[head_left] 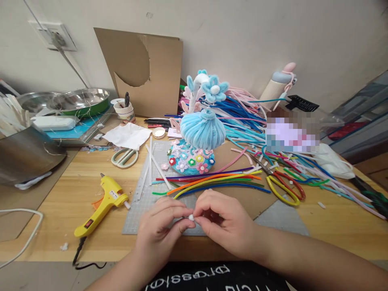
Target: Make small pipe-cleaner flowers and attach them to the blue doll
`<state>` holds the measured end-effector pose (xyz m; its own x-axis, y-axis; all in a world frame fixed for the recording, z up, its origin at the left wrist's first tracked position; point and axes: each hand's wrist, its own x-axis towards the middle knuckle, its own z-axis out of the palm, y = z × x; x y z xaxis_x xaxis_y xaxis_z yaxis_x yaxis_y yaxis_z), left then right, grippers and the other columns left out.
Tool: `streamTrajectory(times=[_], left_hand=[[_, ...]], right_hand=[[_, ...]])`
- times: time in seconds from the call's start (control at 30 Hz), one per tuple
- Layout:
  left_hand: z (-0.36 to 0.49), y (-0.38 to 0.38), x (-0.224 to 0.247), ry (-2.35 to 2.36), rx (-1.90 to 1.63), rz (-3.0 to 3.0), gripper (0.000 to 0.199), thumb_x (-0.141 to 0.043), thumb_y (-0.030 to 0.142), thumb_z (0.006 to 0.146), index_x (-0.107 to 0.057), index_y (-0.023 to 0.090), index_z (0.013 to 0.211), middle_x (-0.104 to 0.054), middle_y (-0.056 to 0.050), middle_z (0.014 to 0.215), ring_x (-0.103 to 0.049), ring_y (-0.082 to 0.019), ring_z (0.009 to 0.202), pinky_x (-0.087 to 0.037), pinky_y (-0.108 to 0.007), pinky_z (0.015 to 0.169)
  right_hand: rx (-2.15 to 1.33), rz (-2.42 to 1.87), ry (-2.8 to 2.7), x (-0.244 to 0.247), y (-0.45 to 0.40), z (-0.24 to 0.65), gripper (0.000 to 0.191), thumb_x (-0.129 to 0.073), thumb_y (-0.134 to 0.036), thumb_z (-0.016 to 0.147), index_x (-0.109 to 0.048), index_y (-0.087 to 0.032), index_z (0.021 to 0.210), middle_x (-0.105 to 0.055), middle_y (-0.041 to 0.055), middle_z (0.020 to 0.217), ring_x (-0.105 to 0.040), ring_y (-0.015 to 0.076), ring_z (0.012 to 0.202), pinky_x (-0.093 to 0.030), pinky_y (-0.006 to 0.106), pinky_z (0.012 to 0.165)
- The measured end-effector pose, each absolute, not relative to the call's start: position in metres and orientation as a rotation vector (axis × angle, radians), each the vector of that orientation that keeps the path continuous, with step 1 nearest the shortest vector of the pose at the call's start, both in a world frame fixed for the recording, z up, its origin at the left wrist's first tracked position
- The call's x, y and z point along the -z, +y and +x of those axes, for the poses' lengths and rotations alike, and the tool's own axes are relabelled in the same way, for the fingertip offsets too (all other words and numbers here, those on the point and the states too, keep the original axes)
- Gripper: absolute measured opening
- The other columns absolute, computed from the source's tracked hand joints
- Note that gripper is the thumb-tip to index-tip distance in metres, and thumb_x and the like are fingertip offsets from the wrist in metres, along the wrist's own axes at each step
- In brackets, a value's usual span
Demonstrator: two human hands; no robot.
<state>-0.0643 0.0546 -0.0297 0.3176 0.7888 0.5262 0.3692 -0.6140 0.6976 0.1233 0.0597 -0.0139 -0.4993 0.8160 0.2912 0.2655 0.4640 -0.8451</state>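
Observation:
My left hand and my right hand meet near the front of the grey cutting mat. Between their fingertips is a small white piece, pinched from both sides; its exact kind is too small to make out. Just beyond lie several coloured pipe cleaners in a loose bundle. Behind them stands a pipe-cleaner lamp-like craft with a blue pleated shade, a round base covered in little flowers and a blue flower on its curved white stem.
Left of the mat lies a yellow glue gun with a black cord. Scissors with white handles and red-and-yellow handles lie on the table. Many pipe cleaners pile up behind. A metal pot stands far left.

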Motion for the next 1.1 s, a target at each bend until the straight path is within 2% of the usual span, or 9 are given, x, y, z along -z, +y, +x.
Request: streamTrajectory(times=[0.47,0.63,0.83,1.1], left_hand=[[-0.061,0.053,0.032,1.066,-1.244,1.963,0.006,-0.067,0.022,0.077,-0.069,0.022,0.083,-0.073,0.001,0.074,-0.068,-0.013,0.066,-0.054,-0.02,0.061],[-0.059,0.051,0.035,1.12,-1.26,1.788,0.009,-0.07,0.022,0.075,-0.063,0.019,0.08,-0.068,0.001,0.071,-0.065,-0.012,0.064,-0.054,-0.021,0.06],[-0.063,0.054,0.031,0.938,-1.251,2.004,0.008,-0.067,0.014,0.077,-0.061,0.018,0.08,-0.067,0.0,0.072,-0.064,-0.012,0.067,-0.052,-0.022,0.063],[-0.065,0.055,0.023,0.888,-1.232,2.219,0.014,-0.063,0.004,0.077,-0.06,0.015,0.085,-0.067,-0.003,0.075,-0.064,-0.012,0.07,-0.052,-0.023,0.065]], right_hand=[[-0.93,-0.983,-2.016,0.019,0.059,0.121,0.007,-0.054,-0.012,0.08,-0.054,-0.018,0.076,-0.052,-0.0017,0.069,-0.046,0.0104,0.062,-0.036,0.024,0.058],[-1.127,-1.033,-1.944,0.014,0.061,0.12,0.006,-0.052,-0.016,0.082,-0.056,-0.018,0.078,-0.052,-0.0013,0.07,-0.046,0.0097,0.06,-0.036,0.021,0.054],[-1.4,-1.106,-1.773,0.013,0.061,0.118,0.004,-0.055,-0.02,0.079,-0.056,-0.017,0.077,-0.049,-0.0026,0.066,-0.043,0.0093,0.057,-0.034,0.02,0.05],[-1.571,-1.13,-1.67,0.013,0.061,0.117,0.005,-0.056,-0.021,0.077,-0.054,-0.017,0.074,-0.046,-0.004,0.062,-0.04,0.0084,0.054,-0.032,0.02,0.048]])
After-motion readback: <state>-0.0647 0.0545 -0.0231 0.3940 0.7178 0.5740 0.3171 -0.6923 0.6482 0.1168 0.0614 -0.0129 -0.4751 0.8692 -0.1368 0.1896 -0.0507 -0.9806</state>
